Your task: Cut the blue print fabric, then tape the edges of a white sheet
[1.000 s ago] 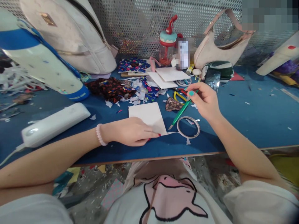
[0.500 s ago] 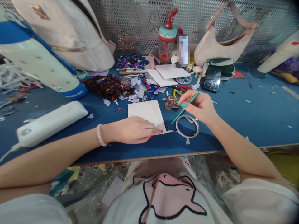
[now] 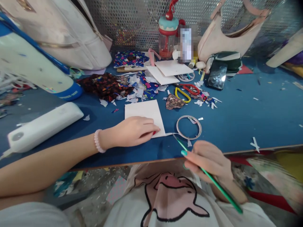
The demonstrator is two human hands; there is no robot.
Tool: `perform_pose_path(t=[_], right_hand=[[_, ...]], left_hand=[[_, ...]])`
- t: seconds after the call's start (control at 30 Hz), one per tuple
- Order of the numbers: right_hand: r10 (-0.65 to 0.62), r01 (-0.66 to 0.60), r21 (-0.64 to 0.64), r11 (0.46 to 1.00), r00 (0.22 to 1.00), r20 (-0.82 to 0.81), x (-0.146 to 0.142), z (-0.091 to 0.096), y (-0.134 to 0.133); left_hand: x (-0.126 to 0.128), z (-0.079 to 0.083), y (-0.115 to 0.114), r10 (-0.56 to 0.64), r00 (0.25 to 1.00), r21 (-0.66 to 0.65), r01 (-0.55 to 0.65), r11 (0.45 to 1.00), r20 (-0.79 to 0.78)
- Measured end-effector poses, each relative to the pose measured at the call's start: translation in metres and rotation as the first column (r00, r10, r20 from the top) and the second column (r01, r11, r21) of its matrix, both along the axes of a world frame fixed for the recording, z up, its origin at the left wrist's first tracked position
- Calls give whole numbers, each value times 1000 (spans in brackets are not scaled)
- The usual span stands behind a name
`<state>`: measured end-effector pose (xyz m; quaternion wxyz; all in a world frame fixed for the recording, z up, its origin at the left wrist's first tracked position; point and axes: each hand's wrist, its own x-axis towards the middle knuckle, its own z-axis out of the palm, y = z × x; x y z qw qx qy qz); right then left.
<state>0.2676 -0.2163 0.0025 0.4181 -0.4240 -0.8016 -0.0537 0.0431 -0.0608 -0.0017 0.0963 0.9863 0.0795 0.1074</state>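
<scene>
My left hand lies palm down over a square white card. Its fingers stretch across the lower part of the card, tips resting near the lower right corner. From that corner a thin white strip runs to a narrow roll of tape lying flat on the table. My right hand is closed around a slim green pen-shaped tool. The tool's thin dark tip points up and left, at the strip between card and roll; whether it touches cannot be told.
Yellow and red-handled scissors, a patterned cloth scrap and paper bits lie beyond the card. Two more white cards, a phone and a lidded cup stand or lie behind. A white elongated device is at left.
My right hand has come down and toward me from above the roll, turning the green tool so its tip points away. My left hand stays on the card, its fingers slightly drawn in.
</scene>
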Motion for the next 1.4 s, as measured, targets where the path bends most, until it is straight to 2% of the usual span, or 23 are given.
perform_pose_path(t=[0.1,0.17,0.23,0.4,0.77,1.17,1.4], right_hand=[[-75,76,3,997,995,-70,-15,-17,-12],[-82,80,-25,996,990,-117,-24,-26,-12],[-144,137,-48,989,972,-184,-30,-34,-9],[-117,117,-3,993,987,-113,-34,-49,-9],[-88,90,-23,996,995,52,-36,-44,-10],[-104,107,-19,994,989,103,-37,-42,-11],[-99,106,-59,993,990,105,-38,-43,-11]], left_hand=[[2,-4,1,16,1000,-18,-16,1000,2],[2,-6,1,12,1000,-6,-12,1000,-4],[1,-7,0,16,1000,9,-16,1000,-13],[1,-6,1,-26,997,59,30,998,-73],[1,-7,1,-64,997,146,71,987,-53],[1,-6,1,-53,995,182,68,981,-84],[1,-6,1,-56,996,183,69,981,-75]])
